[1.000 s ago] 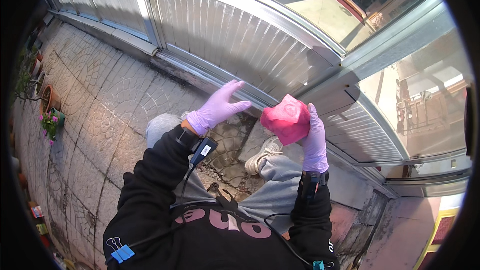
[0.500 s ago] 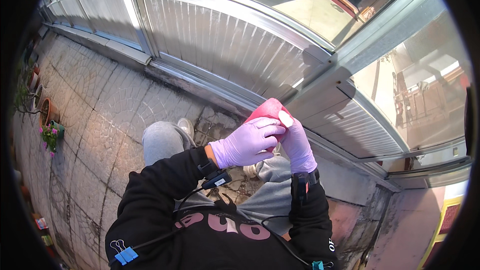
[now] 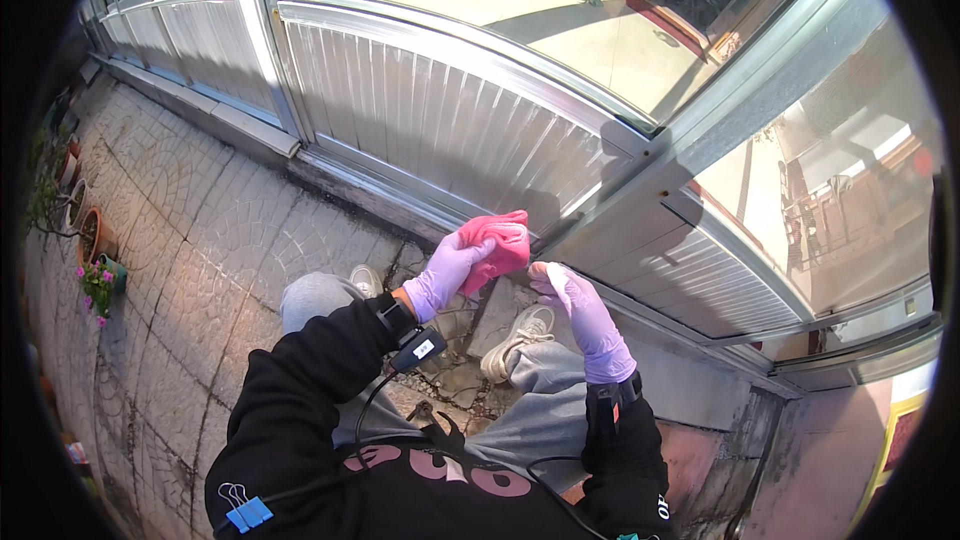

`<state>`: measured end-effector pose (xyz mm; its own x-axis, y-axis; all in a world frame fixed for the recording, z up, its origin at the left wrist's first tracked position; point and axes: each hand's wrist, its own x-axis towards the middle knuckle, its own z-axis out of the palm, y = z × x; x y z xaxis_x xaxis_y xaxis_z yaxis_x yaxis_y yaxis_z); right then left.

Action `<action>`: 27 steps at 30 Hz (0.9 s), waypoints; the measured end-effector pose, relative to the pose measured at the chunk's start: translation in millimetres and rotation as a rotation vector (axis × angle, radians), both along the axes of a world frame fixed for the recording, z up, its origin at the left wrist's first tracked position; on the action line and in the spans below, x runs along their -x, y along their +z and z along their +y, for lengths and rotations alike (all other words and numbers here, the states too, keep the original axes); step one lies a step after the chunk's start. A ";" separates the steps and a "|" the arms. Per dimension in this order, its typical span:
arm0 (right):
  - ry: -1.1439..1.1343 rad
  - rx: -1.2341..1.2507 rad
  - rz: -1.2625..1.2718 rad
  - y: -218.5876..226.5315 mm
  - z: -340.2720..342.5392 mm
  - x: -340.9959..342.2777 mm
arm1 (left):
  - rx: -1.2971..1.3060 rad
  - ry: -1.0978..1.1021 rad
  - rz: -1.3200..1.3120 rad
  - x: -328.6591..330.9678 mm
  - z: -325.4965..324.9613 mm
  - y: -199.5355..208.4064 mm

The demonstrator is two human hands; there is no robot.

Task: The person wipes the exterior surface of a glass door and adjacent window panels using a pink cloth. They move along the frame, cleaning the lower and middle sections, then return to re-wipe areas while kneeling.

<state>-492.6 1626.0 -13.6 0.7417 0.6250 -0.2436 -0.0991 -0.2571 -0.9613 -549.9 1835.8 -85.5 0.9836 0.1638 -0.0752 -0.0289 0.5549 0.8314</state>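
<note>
In my left hand (image 3: 450,275), gloved in thin lilac, is a folded pink cloth (image 3: 502,248), gripped at its left side with the thumb on top. My right hand (image 3: 568,296), in a matching glove, is just to the right of the cloth, apart from it. Its fingers point left and bend loosely, with nothing seen in them. Strong sun bleaches the back of that thumb. Behind the cloth stands a ribbed metal panel (image 3: 430,110) under a framed window (image 3: 520,15).
A metal post (image 3: 655,165) divides the window panes. Potted plants with pink flowers (image 3: 97,285) line the far left of the paved ground (image 3: 210,240). Below my hands are my shoe (image 3: 515,340) and broken paving. A low ledge (image 3: 680,355) runs along the right wall.
My hands have come apart. The left has moved slightly left with the cloth, now folded smaller; the right has let go and dropped a little lower.
</note>
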 end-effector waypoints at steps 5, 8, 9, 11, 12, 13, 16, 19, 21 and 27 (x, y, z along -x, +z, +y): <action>0.082 -0.141 -0.025 27.8 -28.8 1.9 | 0.108 0.589 -0.050 -65.9 75.0 31.6; 0.150 -0.054 -0.076 29.5 -24.2 6.8 | -0.115 0.753 -0.122 -112.4 91.9 67.7; 0.149 0.033 -0.121 28.1 -21.2 11.2 | -0.219 0.804 -0.208 -132.0 82.7 76.4; 0.178 0.031 -0.214 26.5 -16.0 14.0 | -1.368 1.209 -0.180 -167.8 62.0 85.2; 0.181 0.041 -0.244 25.7 -14.5 15.5 | -1.377 1.197 -0.239 -182.5 45.2 82.1; 0.180 0.049 -0.273 25.1 -13.6 16.5 | -1.364 1.062 -0.191 -191.7 25.0 74.3; 0.184 0.162 -0.422 20.3 -9.1 14.6 | -1.559 0.883 -0.557 -194.9 -21.5 51.2; 0.174 0.204 -0.424 10.8 -3.2 10.2 | -1.938 0.521 -0.753 -189.2 -30.4 45.2; 0.165 0.229 -0.432 5.7 -1.4 7.1 | -1.789 0.218 -0.772 -185.7 -10.8 50.7; 0.219 0.252 -0.463 2.1 4.5 8.3 | -2.107 0.354 -0.665 -144.9 156.4 38.9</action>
<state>-500.8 1630.5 -11.6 0.6659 0.7411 -0.0857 0.3991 -0.4509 -0.7984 -405.0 1992.2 -46.5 0.7079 -0.3396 0.6193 -0.3375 -0.9329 -0.1257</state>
